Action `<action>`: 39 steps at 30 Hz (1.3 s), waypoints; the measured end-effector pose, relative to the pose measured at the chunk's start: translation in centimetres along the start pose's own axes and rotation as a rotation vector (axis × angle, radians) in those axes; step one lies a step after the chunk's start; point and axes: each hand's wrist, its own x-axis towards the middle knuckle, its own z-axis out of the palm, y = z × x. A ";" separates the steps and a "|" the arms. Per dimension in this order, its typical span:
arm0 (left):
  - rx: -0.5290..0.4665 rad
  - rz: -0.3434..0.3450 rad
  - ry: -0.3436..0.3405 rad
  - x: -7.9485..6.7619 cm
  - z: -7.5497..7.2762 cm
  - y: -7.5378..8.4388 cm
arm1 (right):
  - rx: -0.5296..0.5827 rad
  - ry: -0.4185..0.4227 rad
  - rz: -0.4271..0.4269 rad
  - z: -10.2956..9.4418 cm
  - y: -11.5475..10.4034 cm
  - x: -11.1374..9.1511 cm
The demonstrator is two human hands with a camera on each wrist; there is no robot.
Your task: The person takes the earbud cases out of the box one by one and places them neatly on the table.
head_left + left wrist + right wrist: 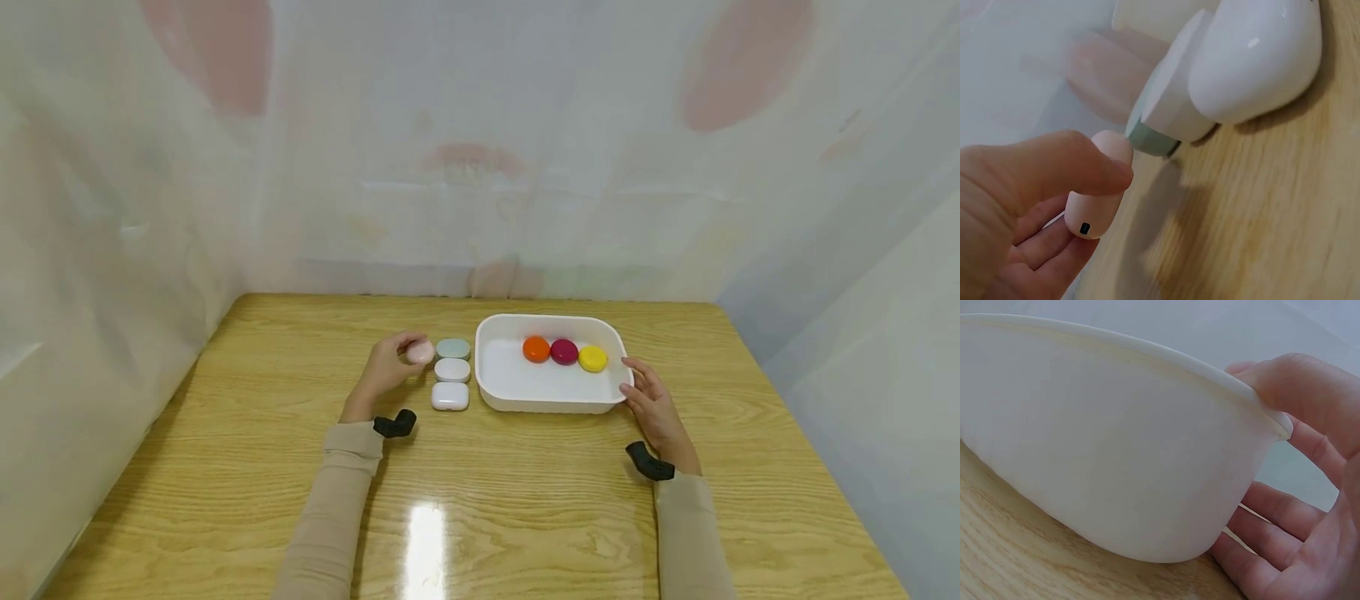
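Between thumb and fingers, my left hand (386, 367) pinches a pale pink, rounded earbud case (1107, 212) with a small dark port. It is held just left of a column of cases: a pale green one (453, 349) at the back, a white oval one (452, 370), and a glossy white one (450, 396) in front. My right hand (654, 408) grips the right end of a white plastic basin (551, 406), thumb over the rim and fingers along the outside wall. Inside the basin lie an orange round case (536, 349), a magenta one (564, 352) and a yellow one (593, 359).
The wooden table (525, 500) carries everything, with a bright light reflection near its front. A pale curtain (480, 167) with faded pink shapes hangs behind the table and along both sides. The basin stands immediately right of the column of cases.
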 end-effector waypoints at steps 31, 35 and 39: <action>0.019 -0.084 -0.017 -0.1 0.3 0.7 | 0.018 -0.006 -0.017 0.0 0.0 -0.1; -0.033 -0.052 -0.013 0.0 1.0 2.8 | 0.025 -0.009 -0.022 0.0 -0.1 -0.1; -0.006 0.050 -0.023 0.1 2.0 4.5 | 0.011 -0.014 -0.016 0.0 0.0 -0.1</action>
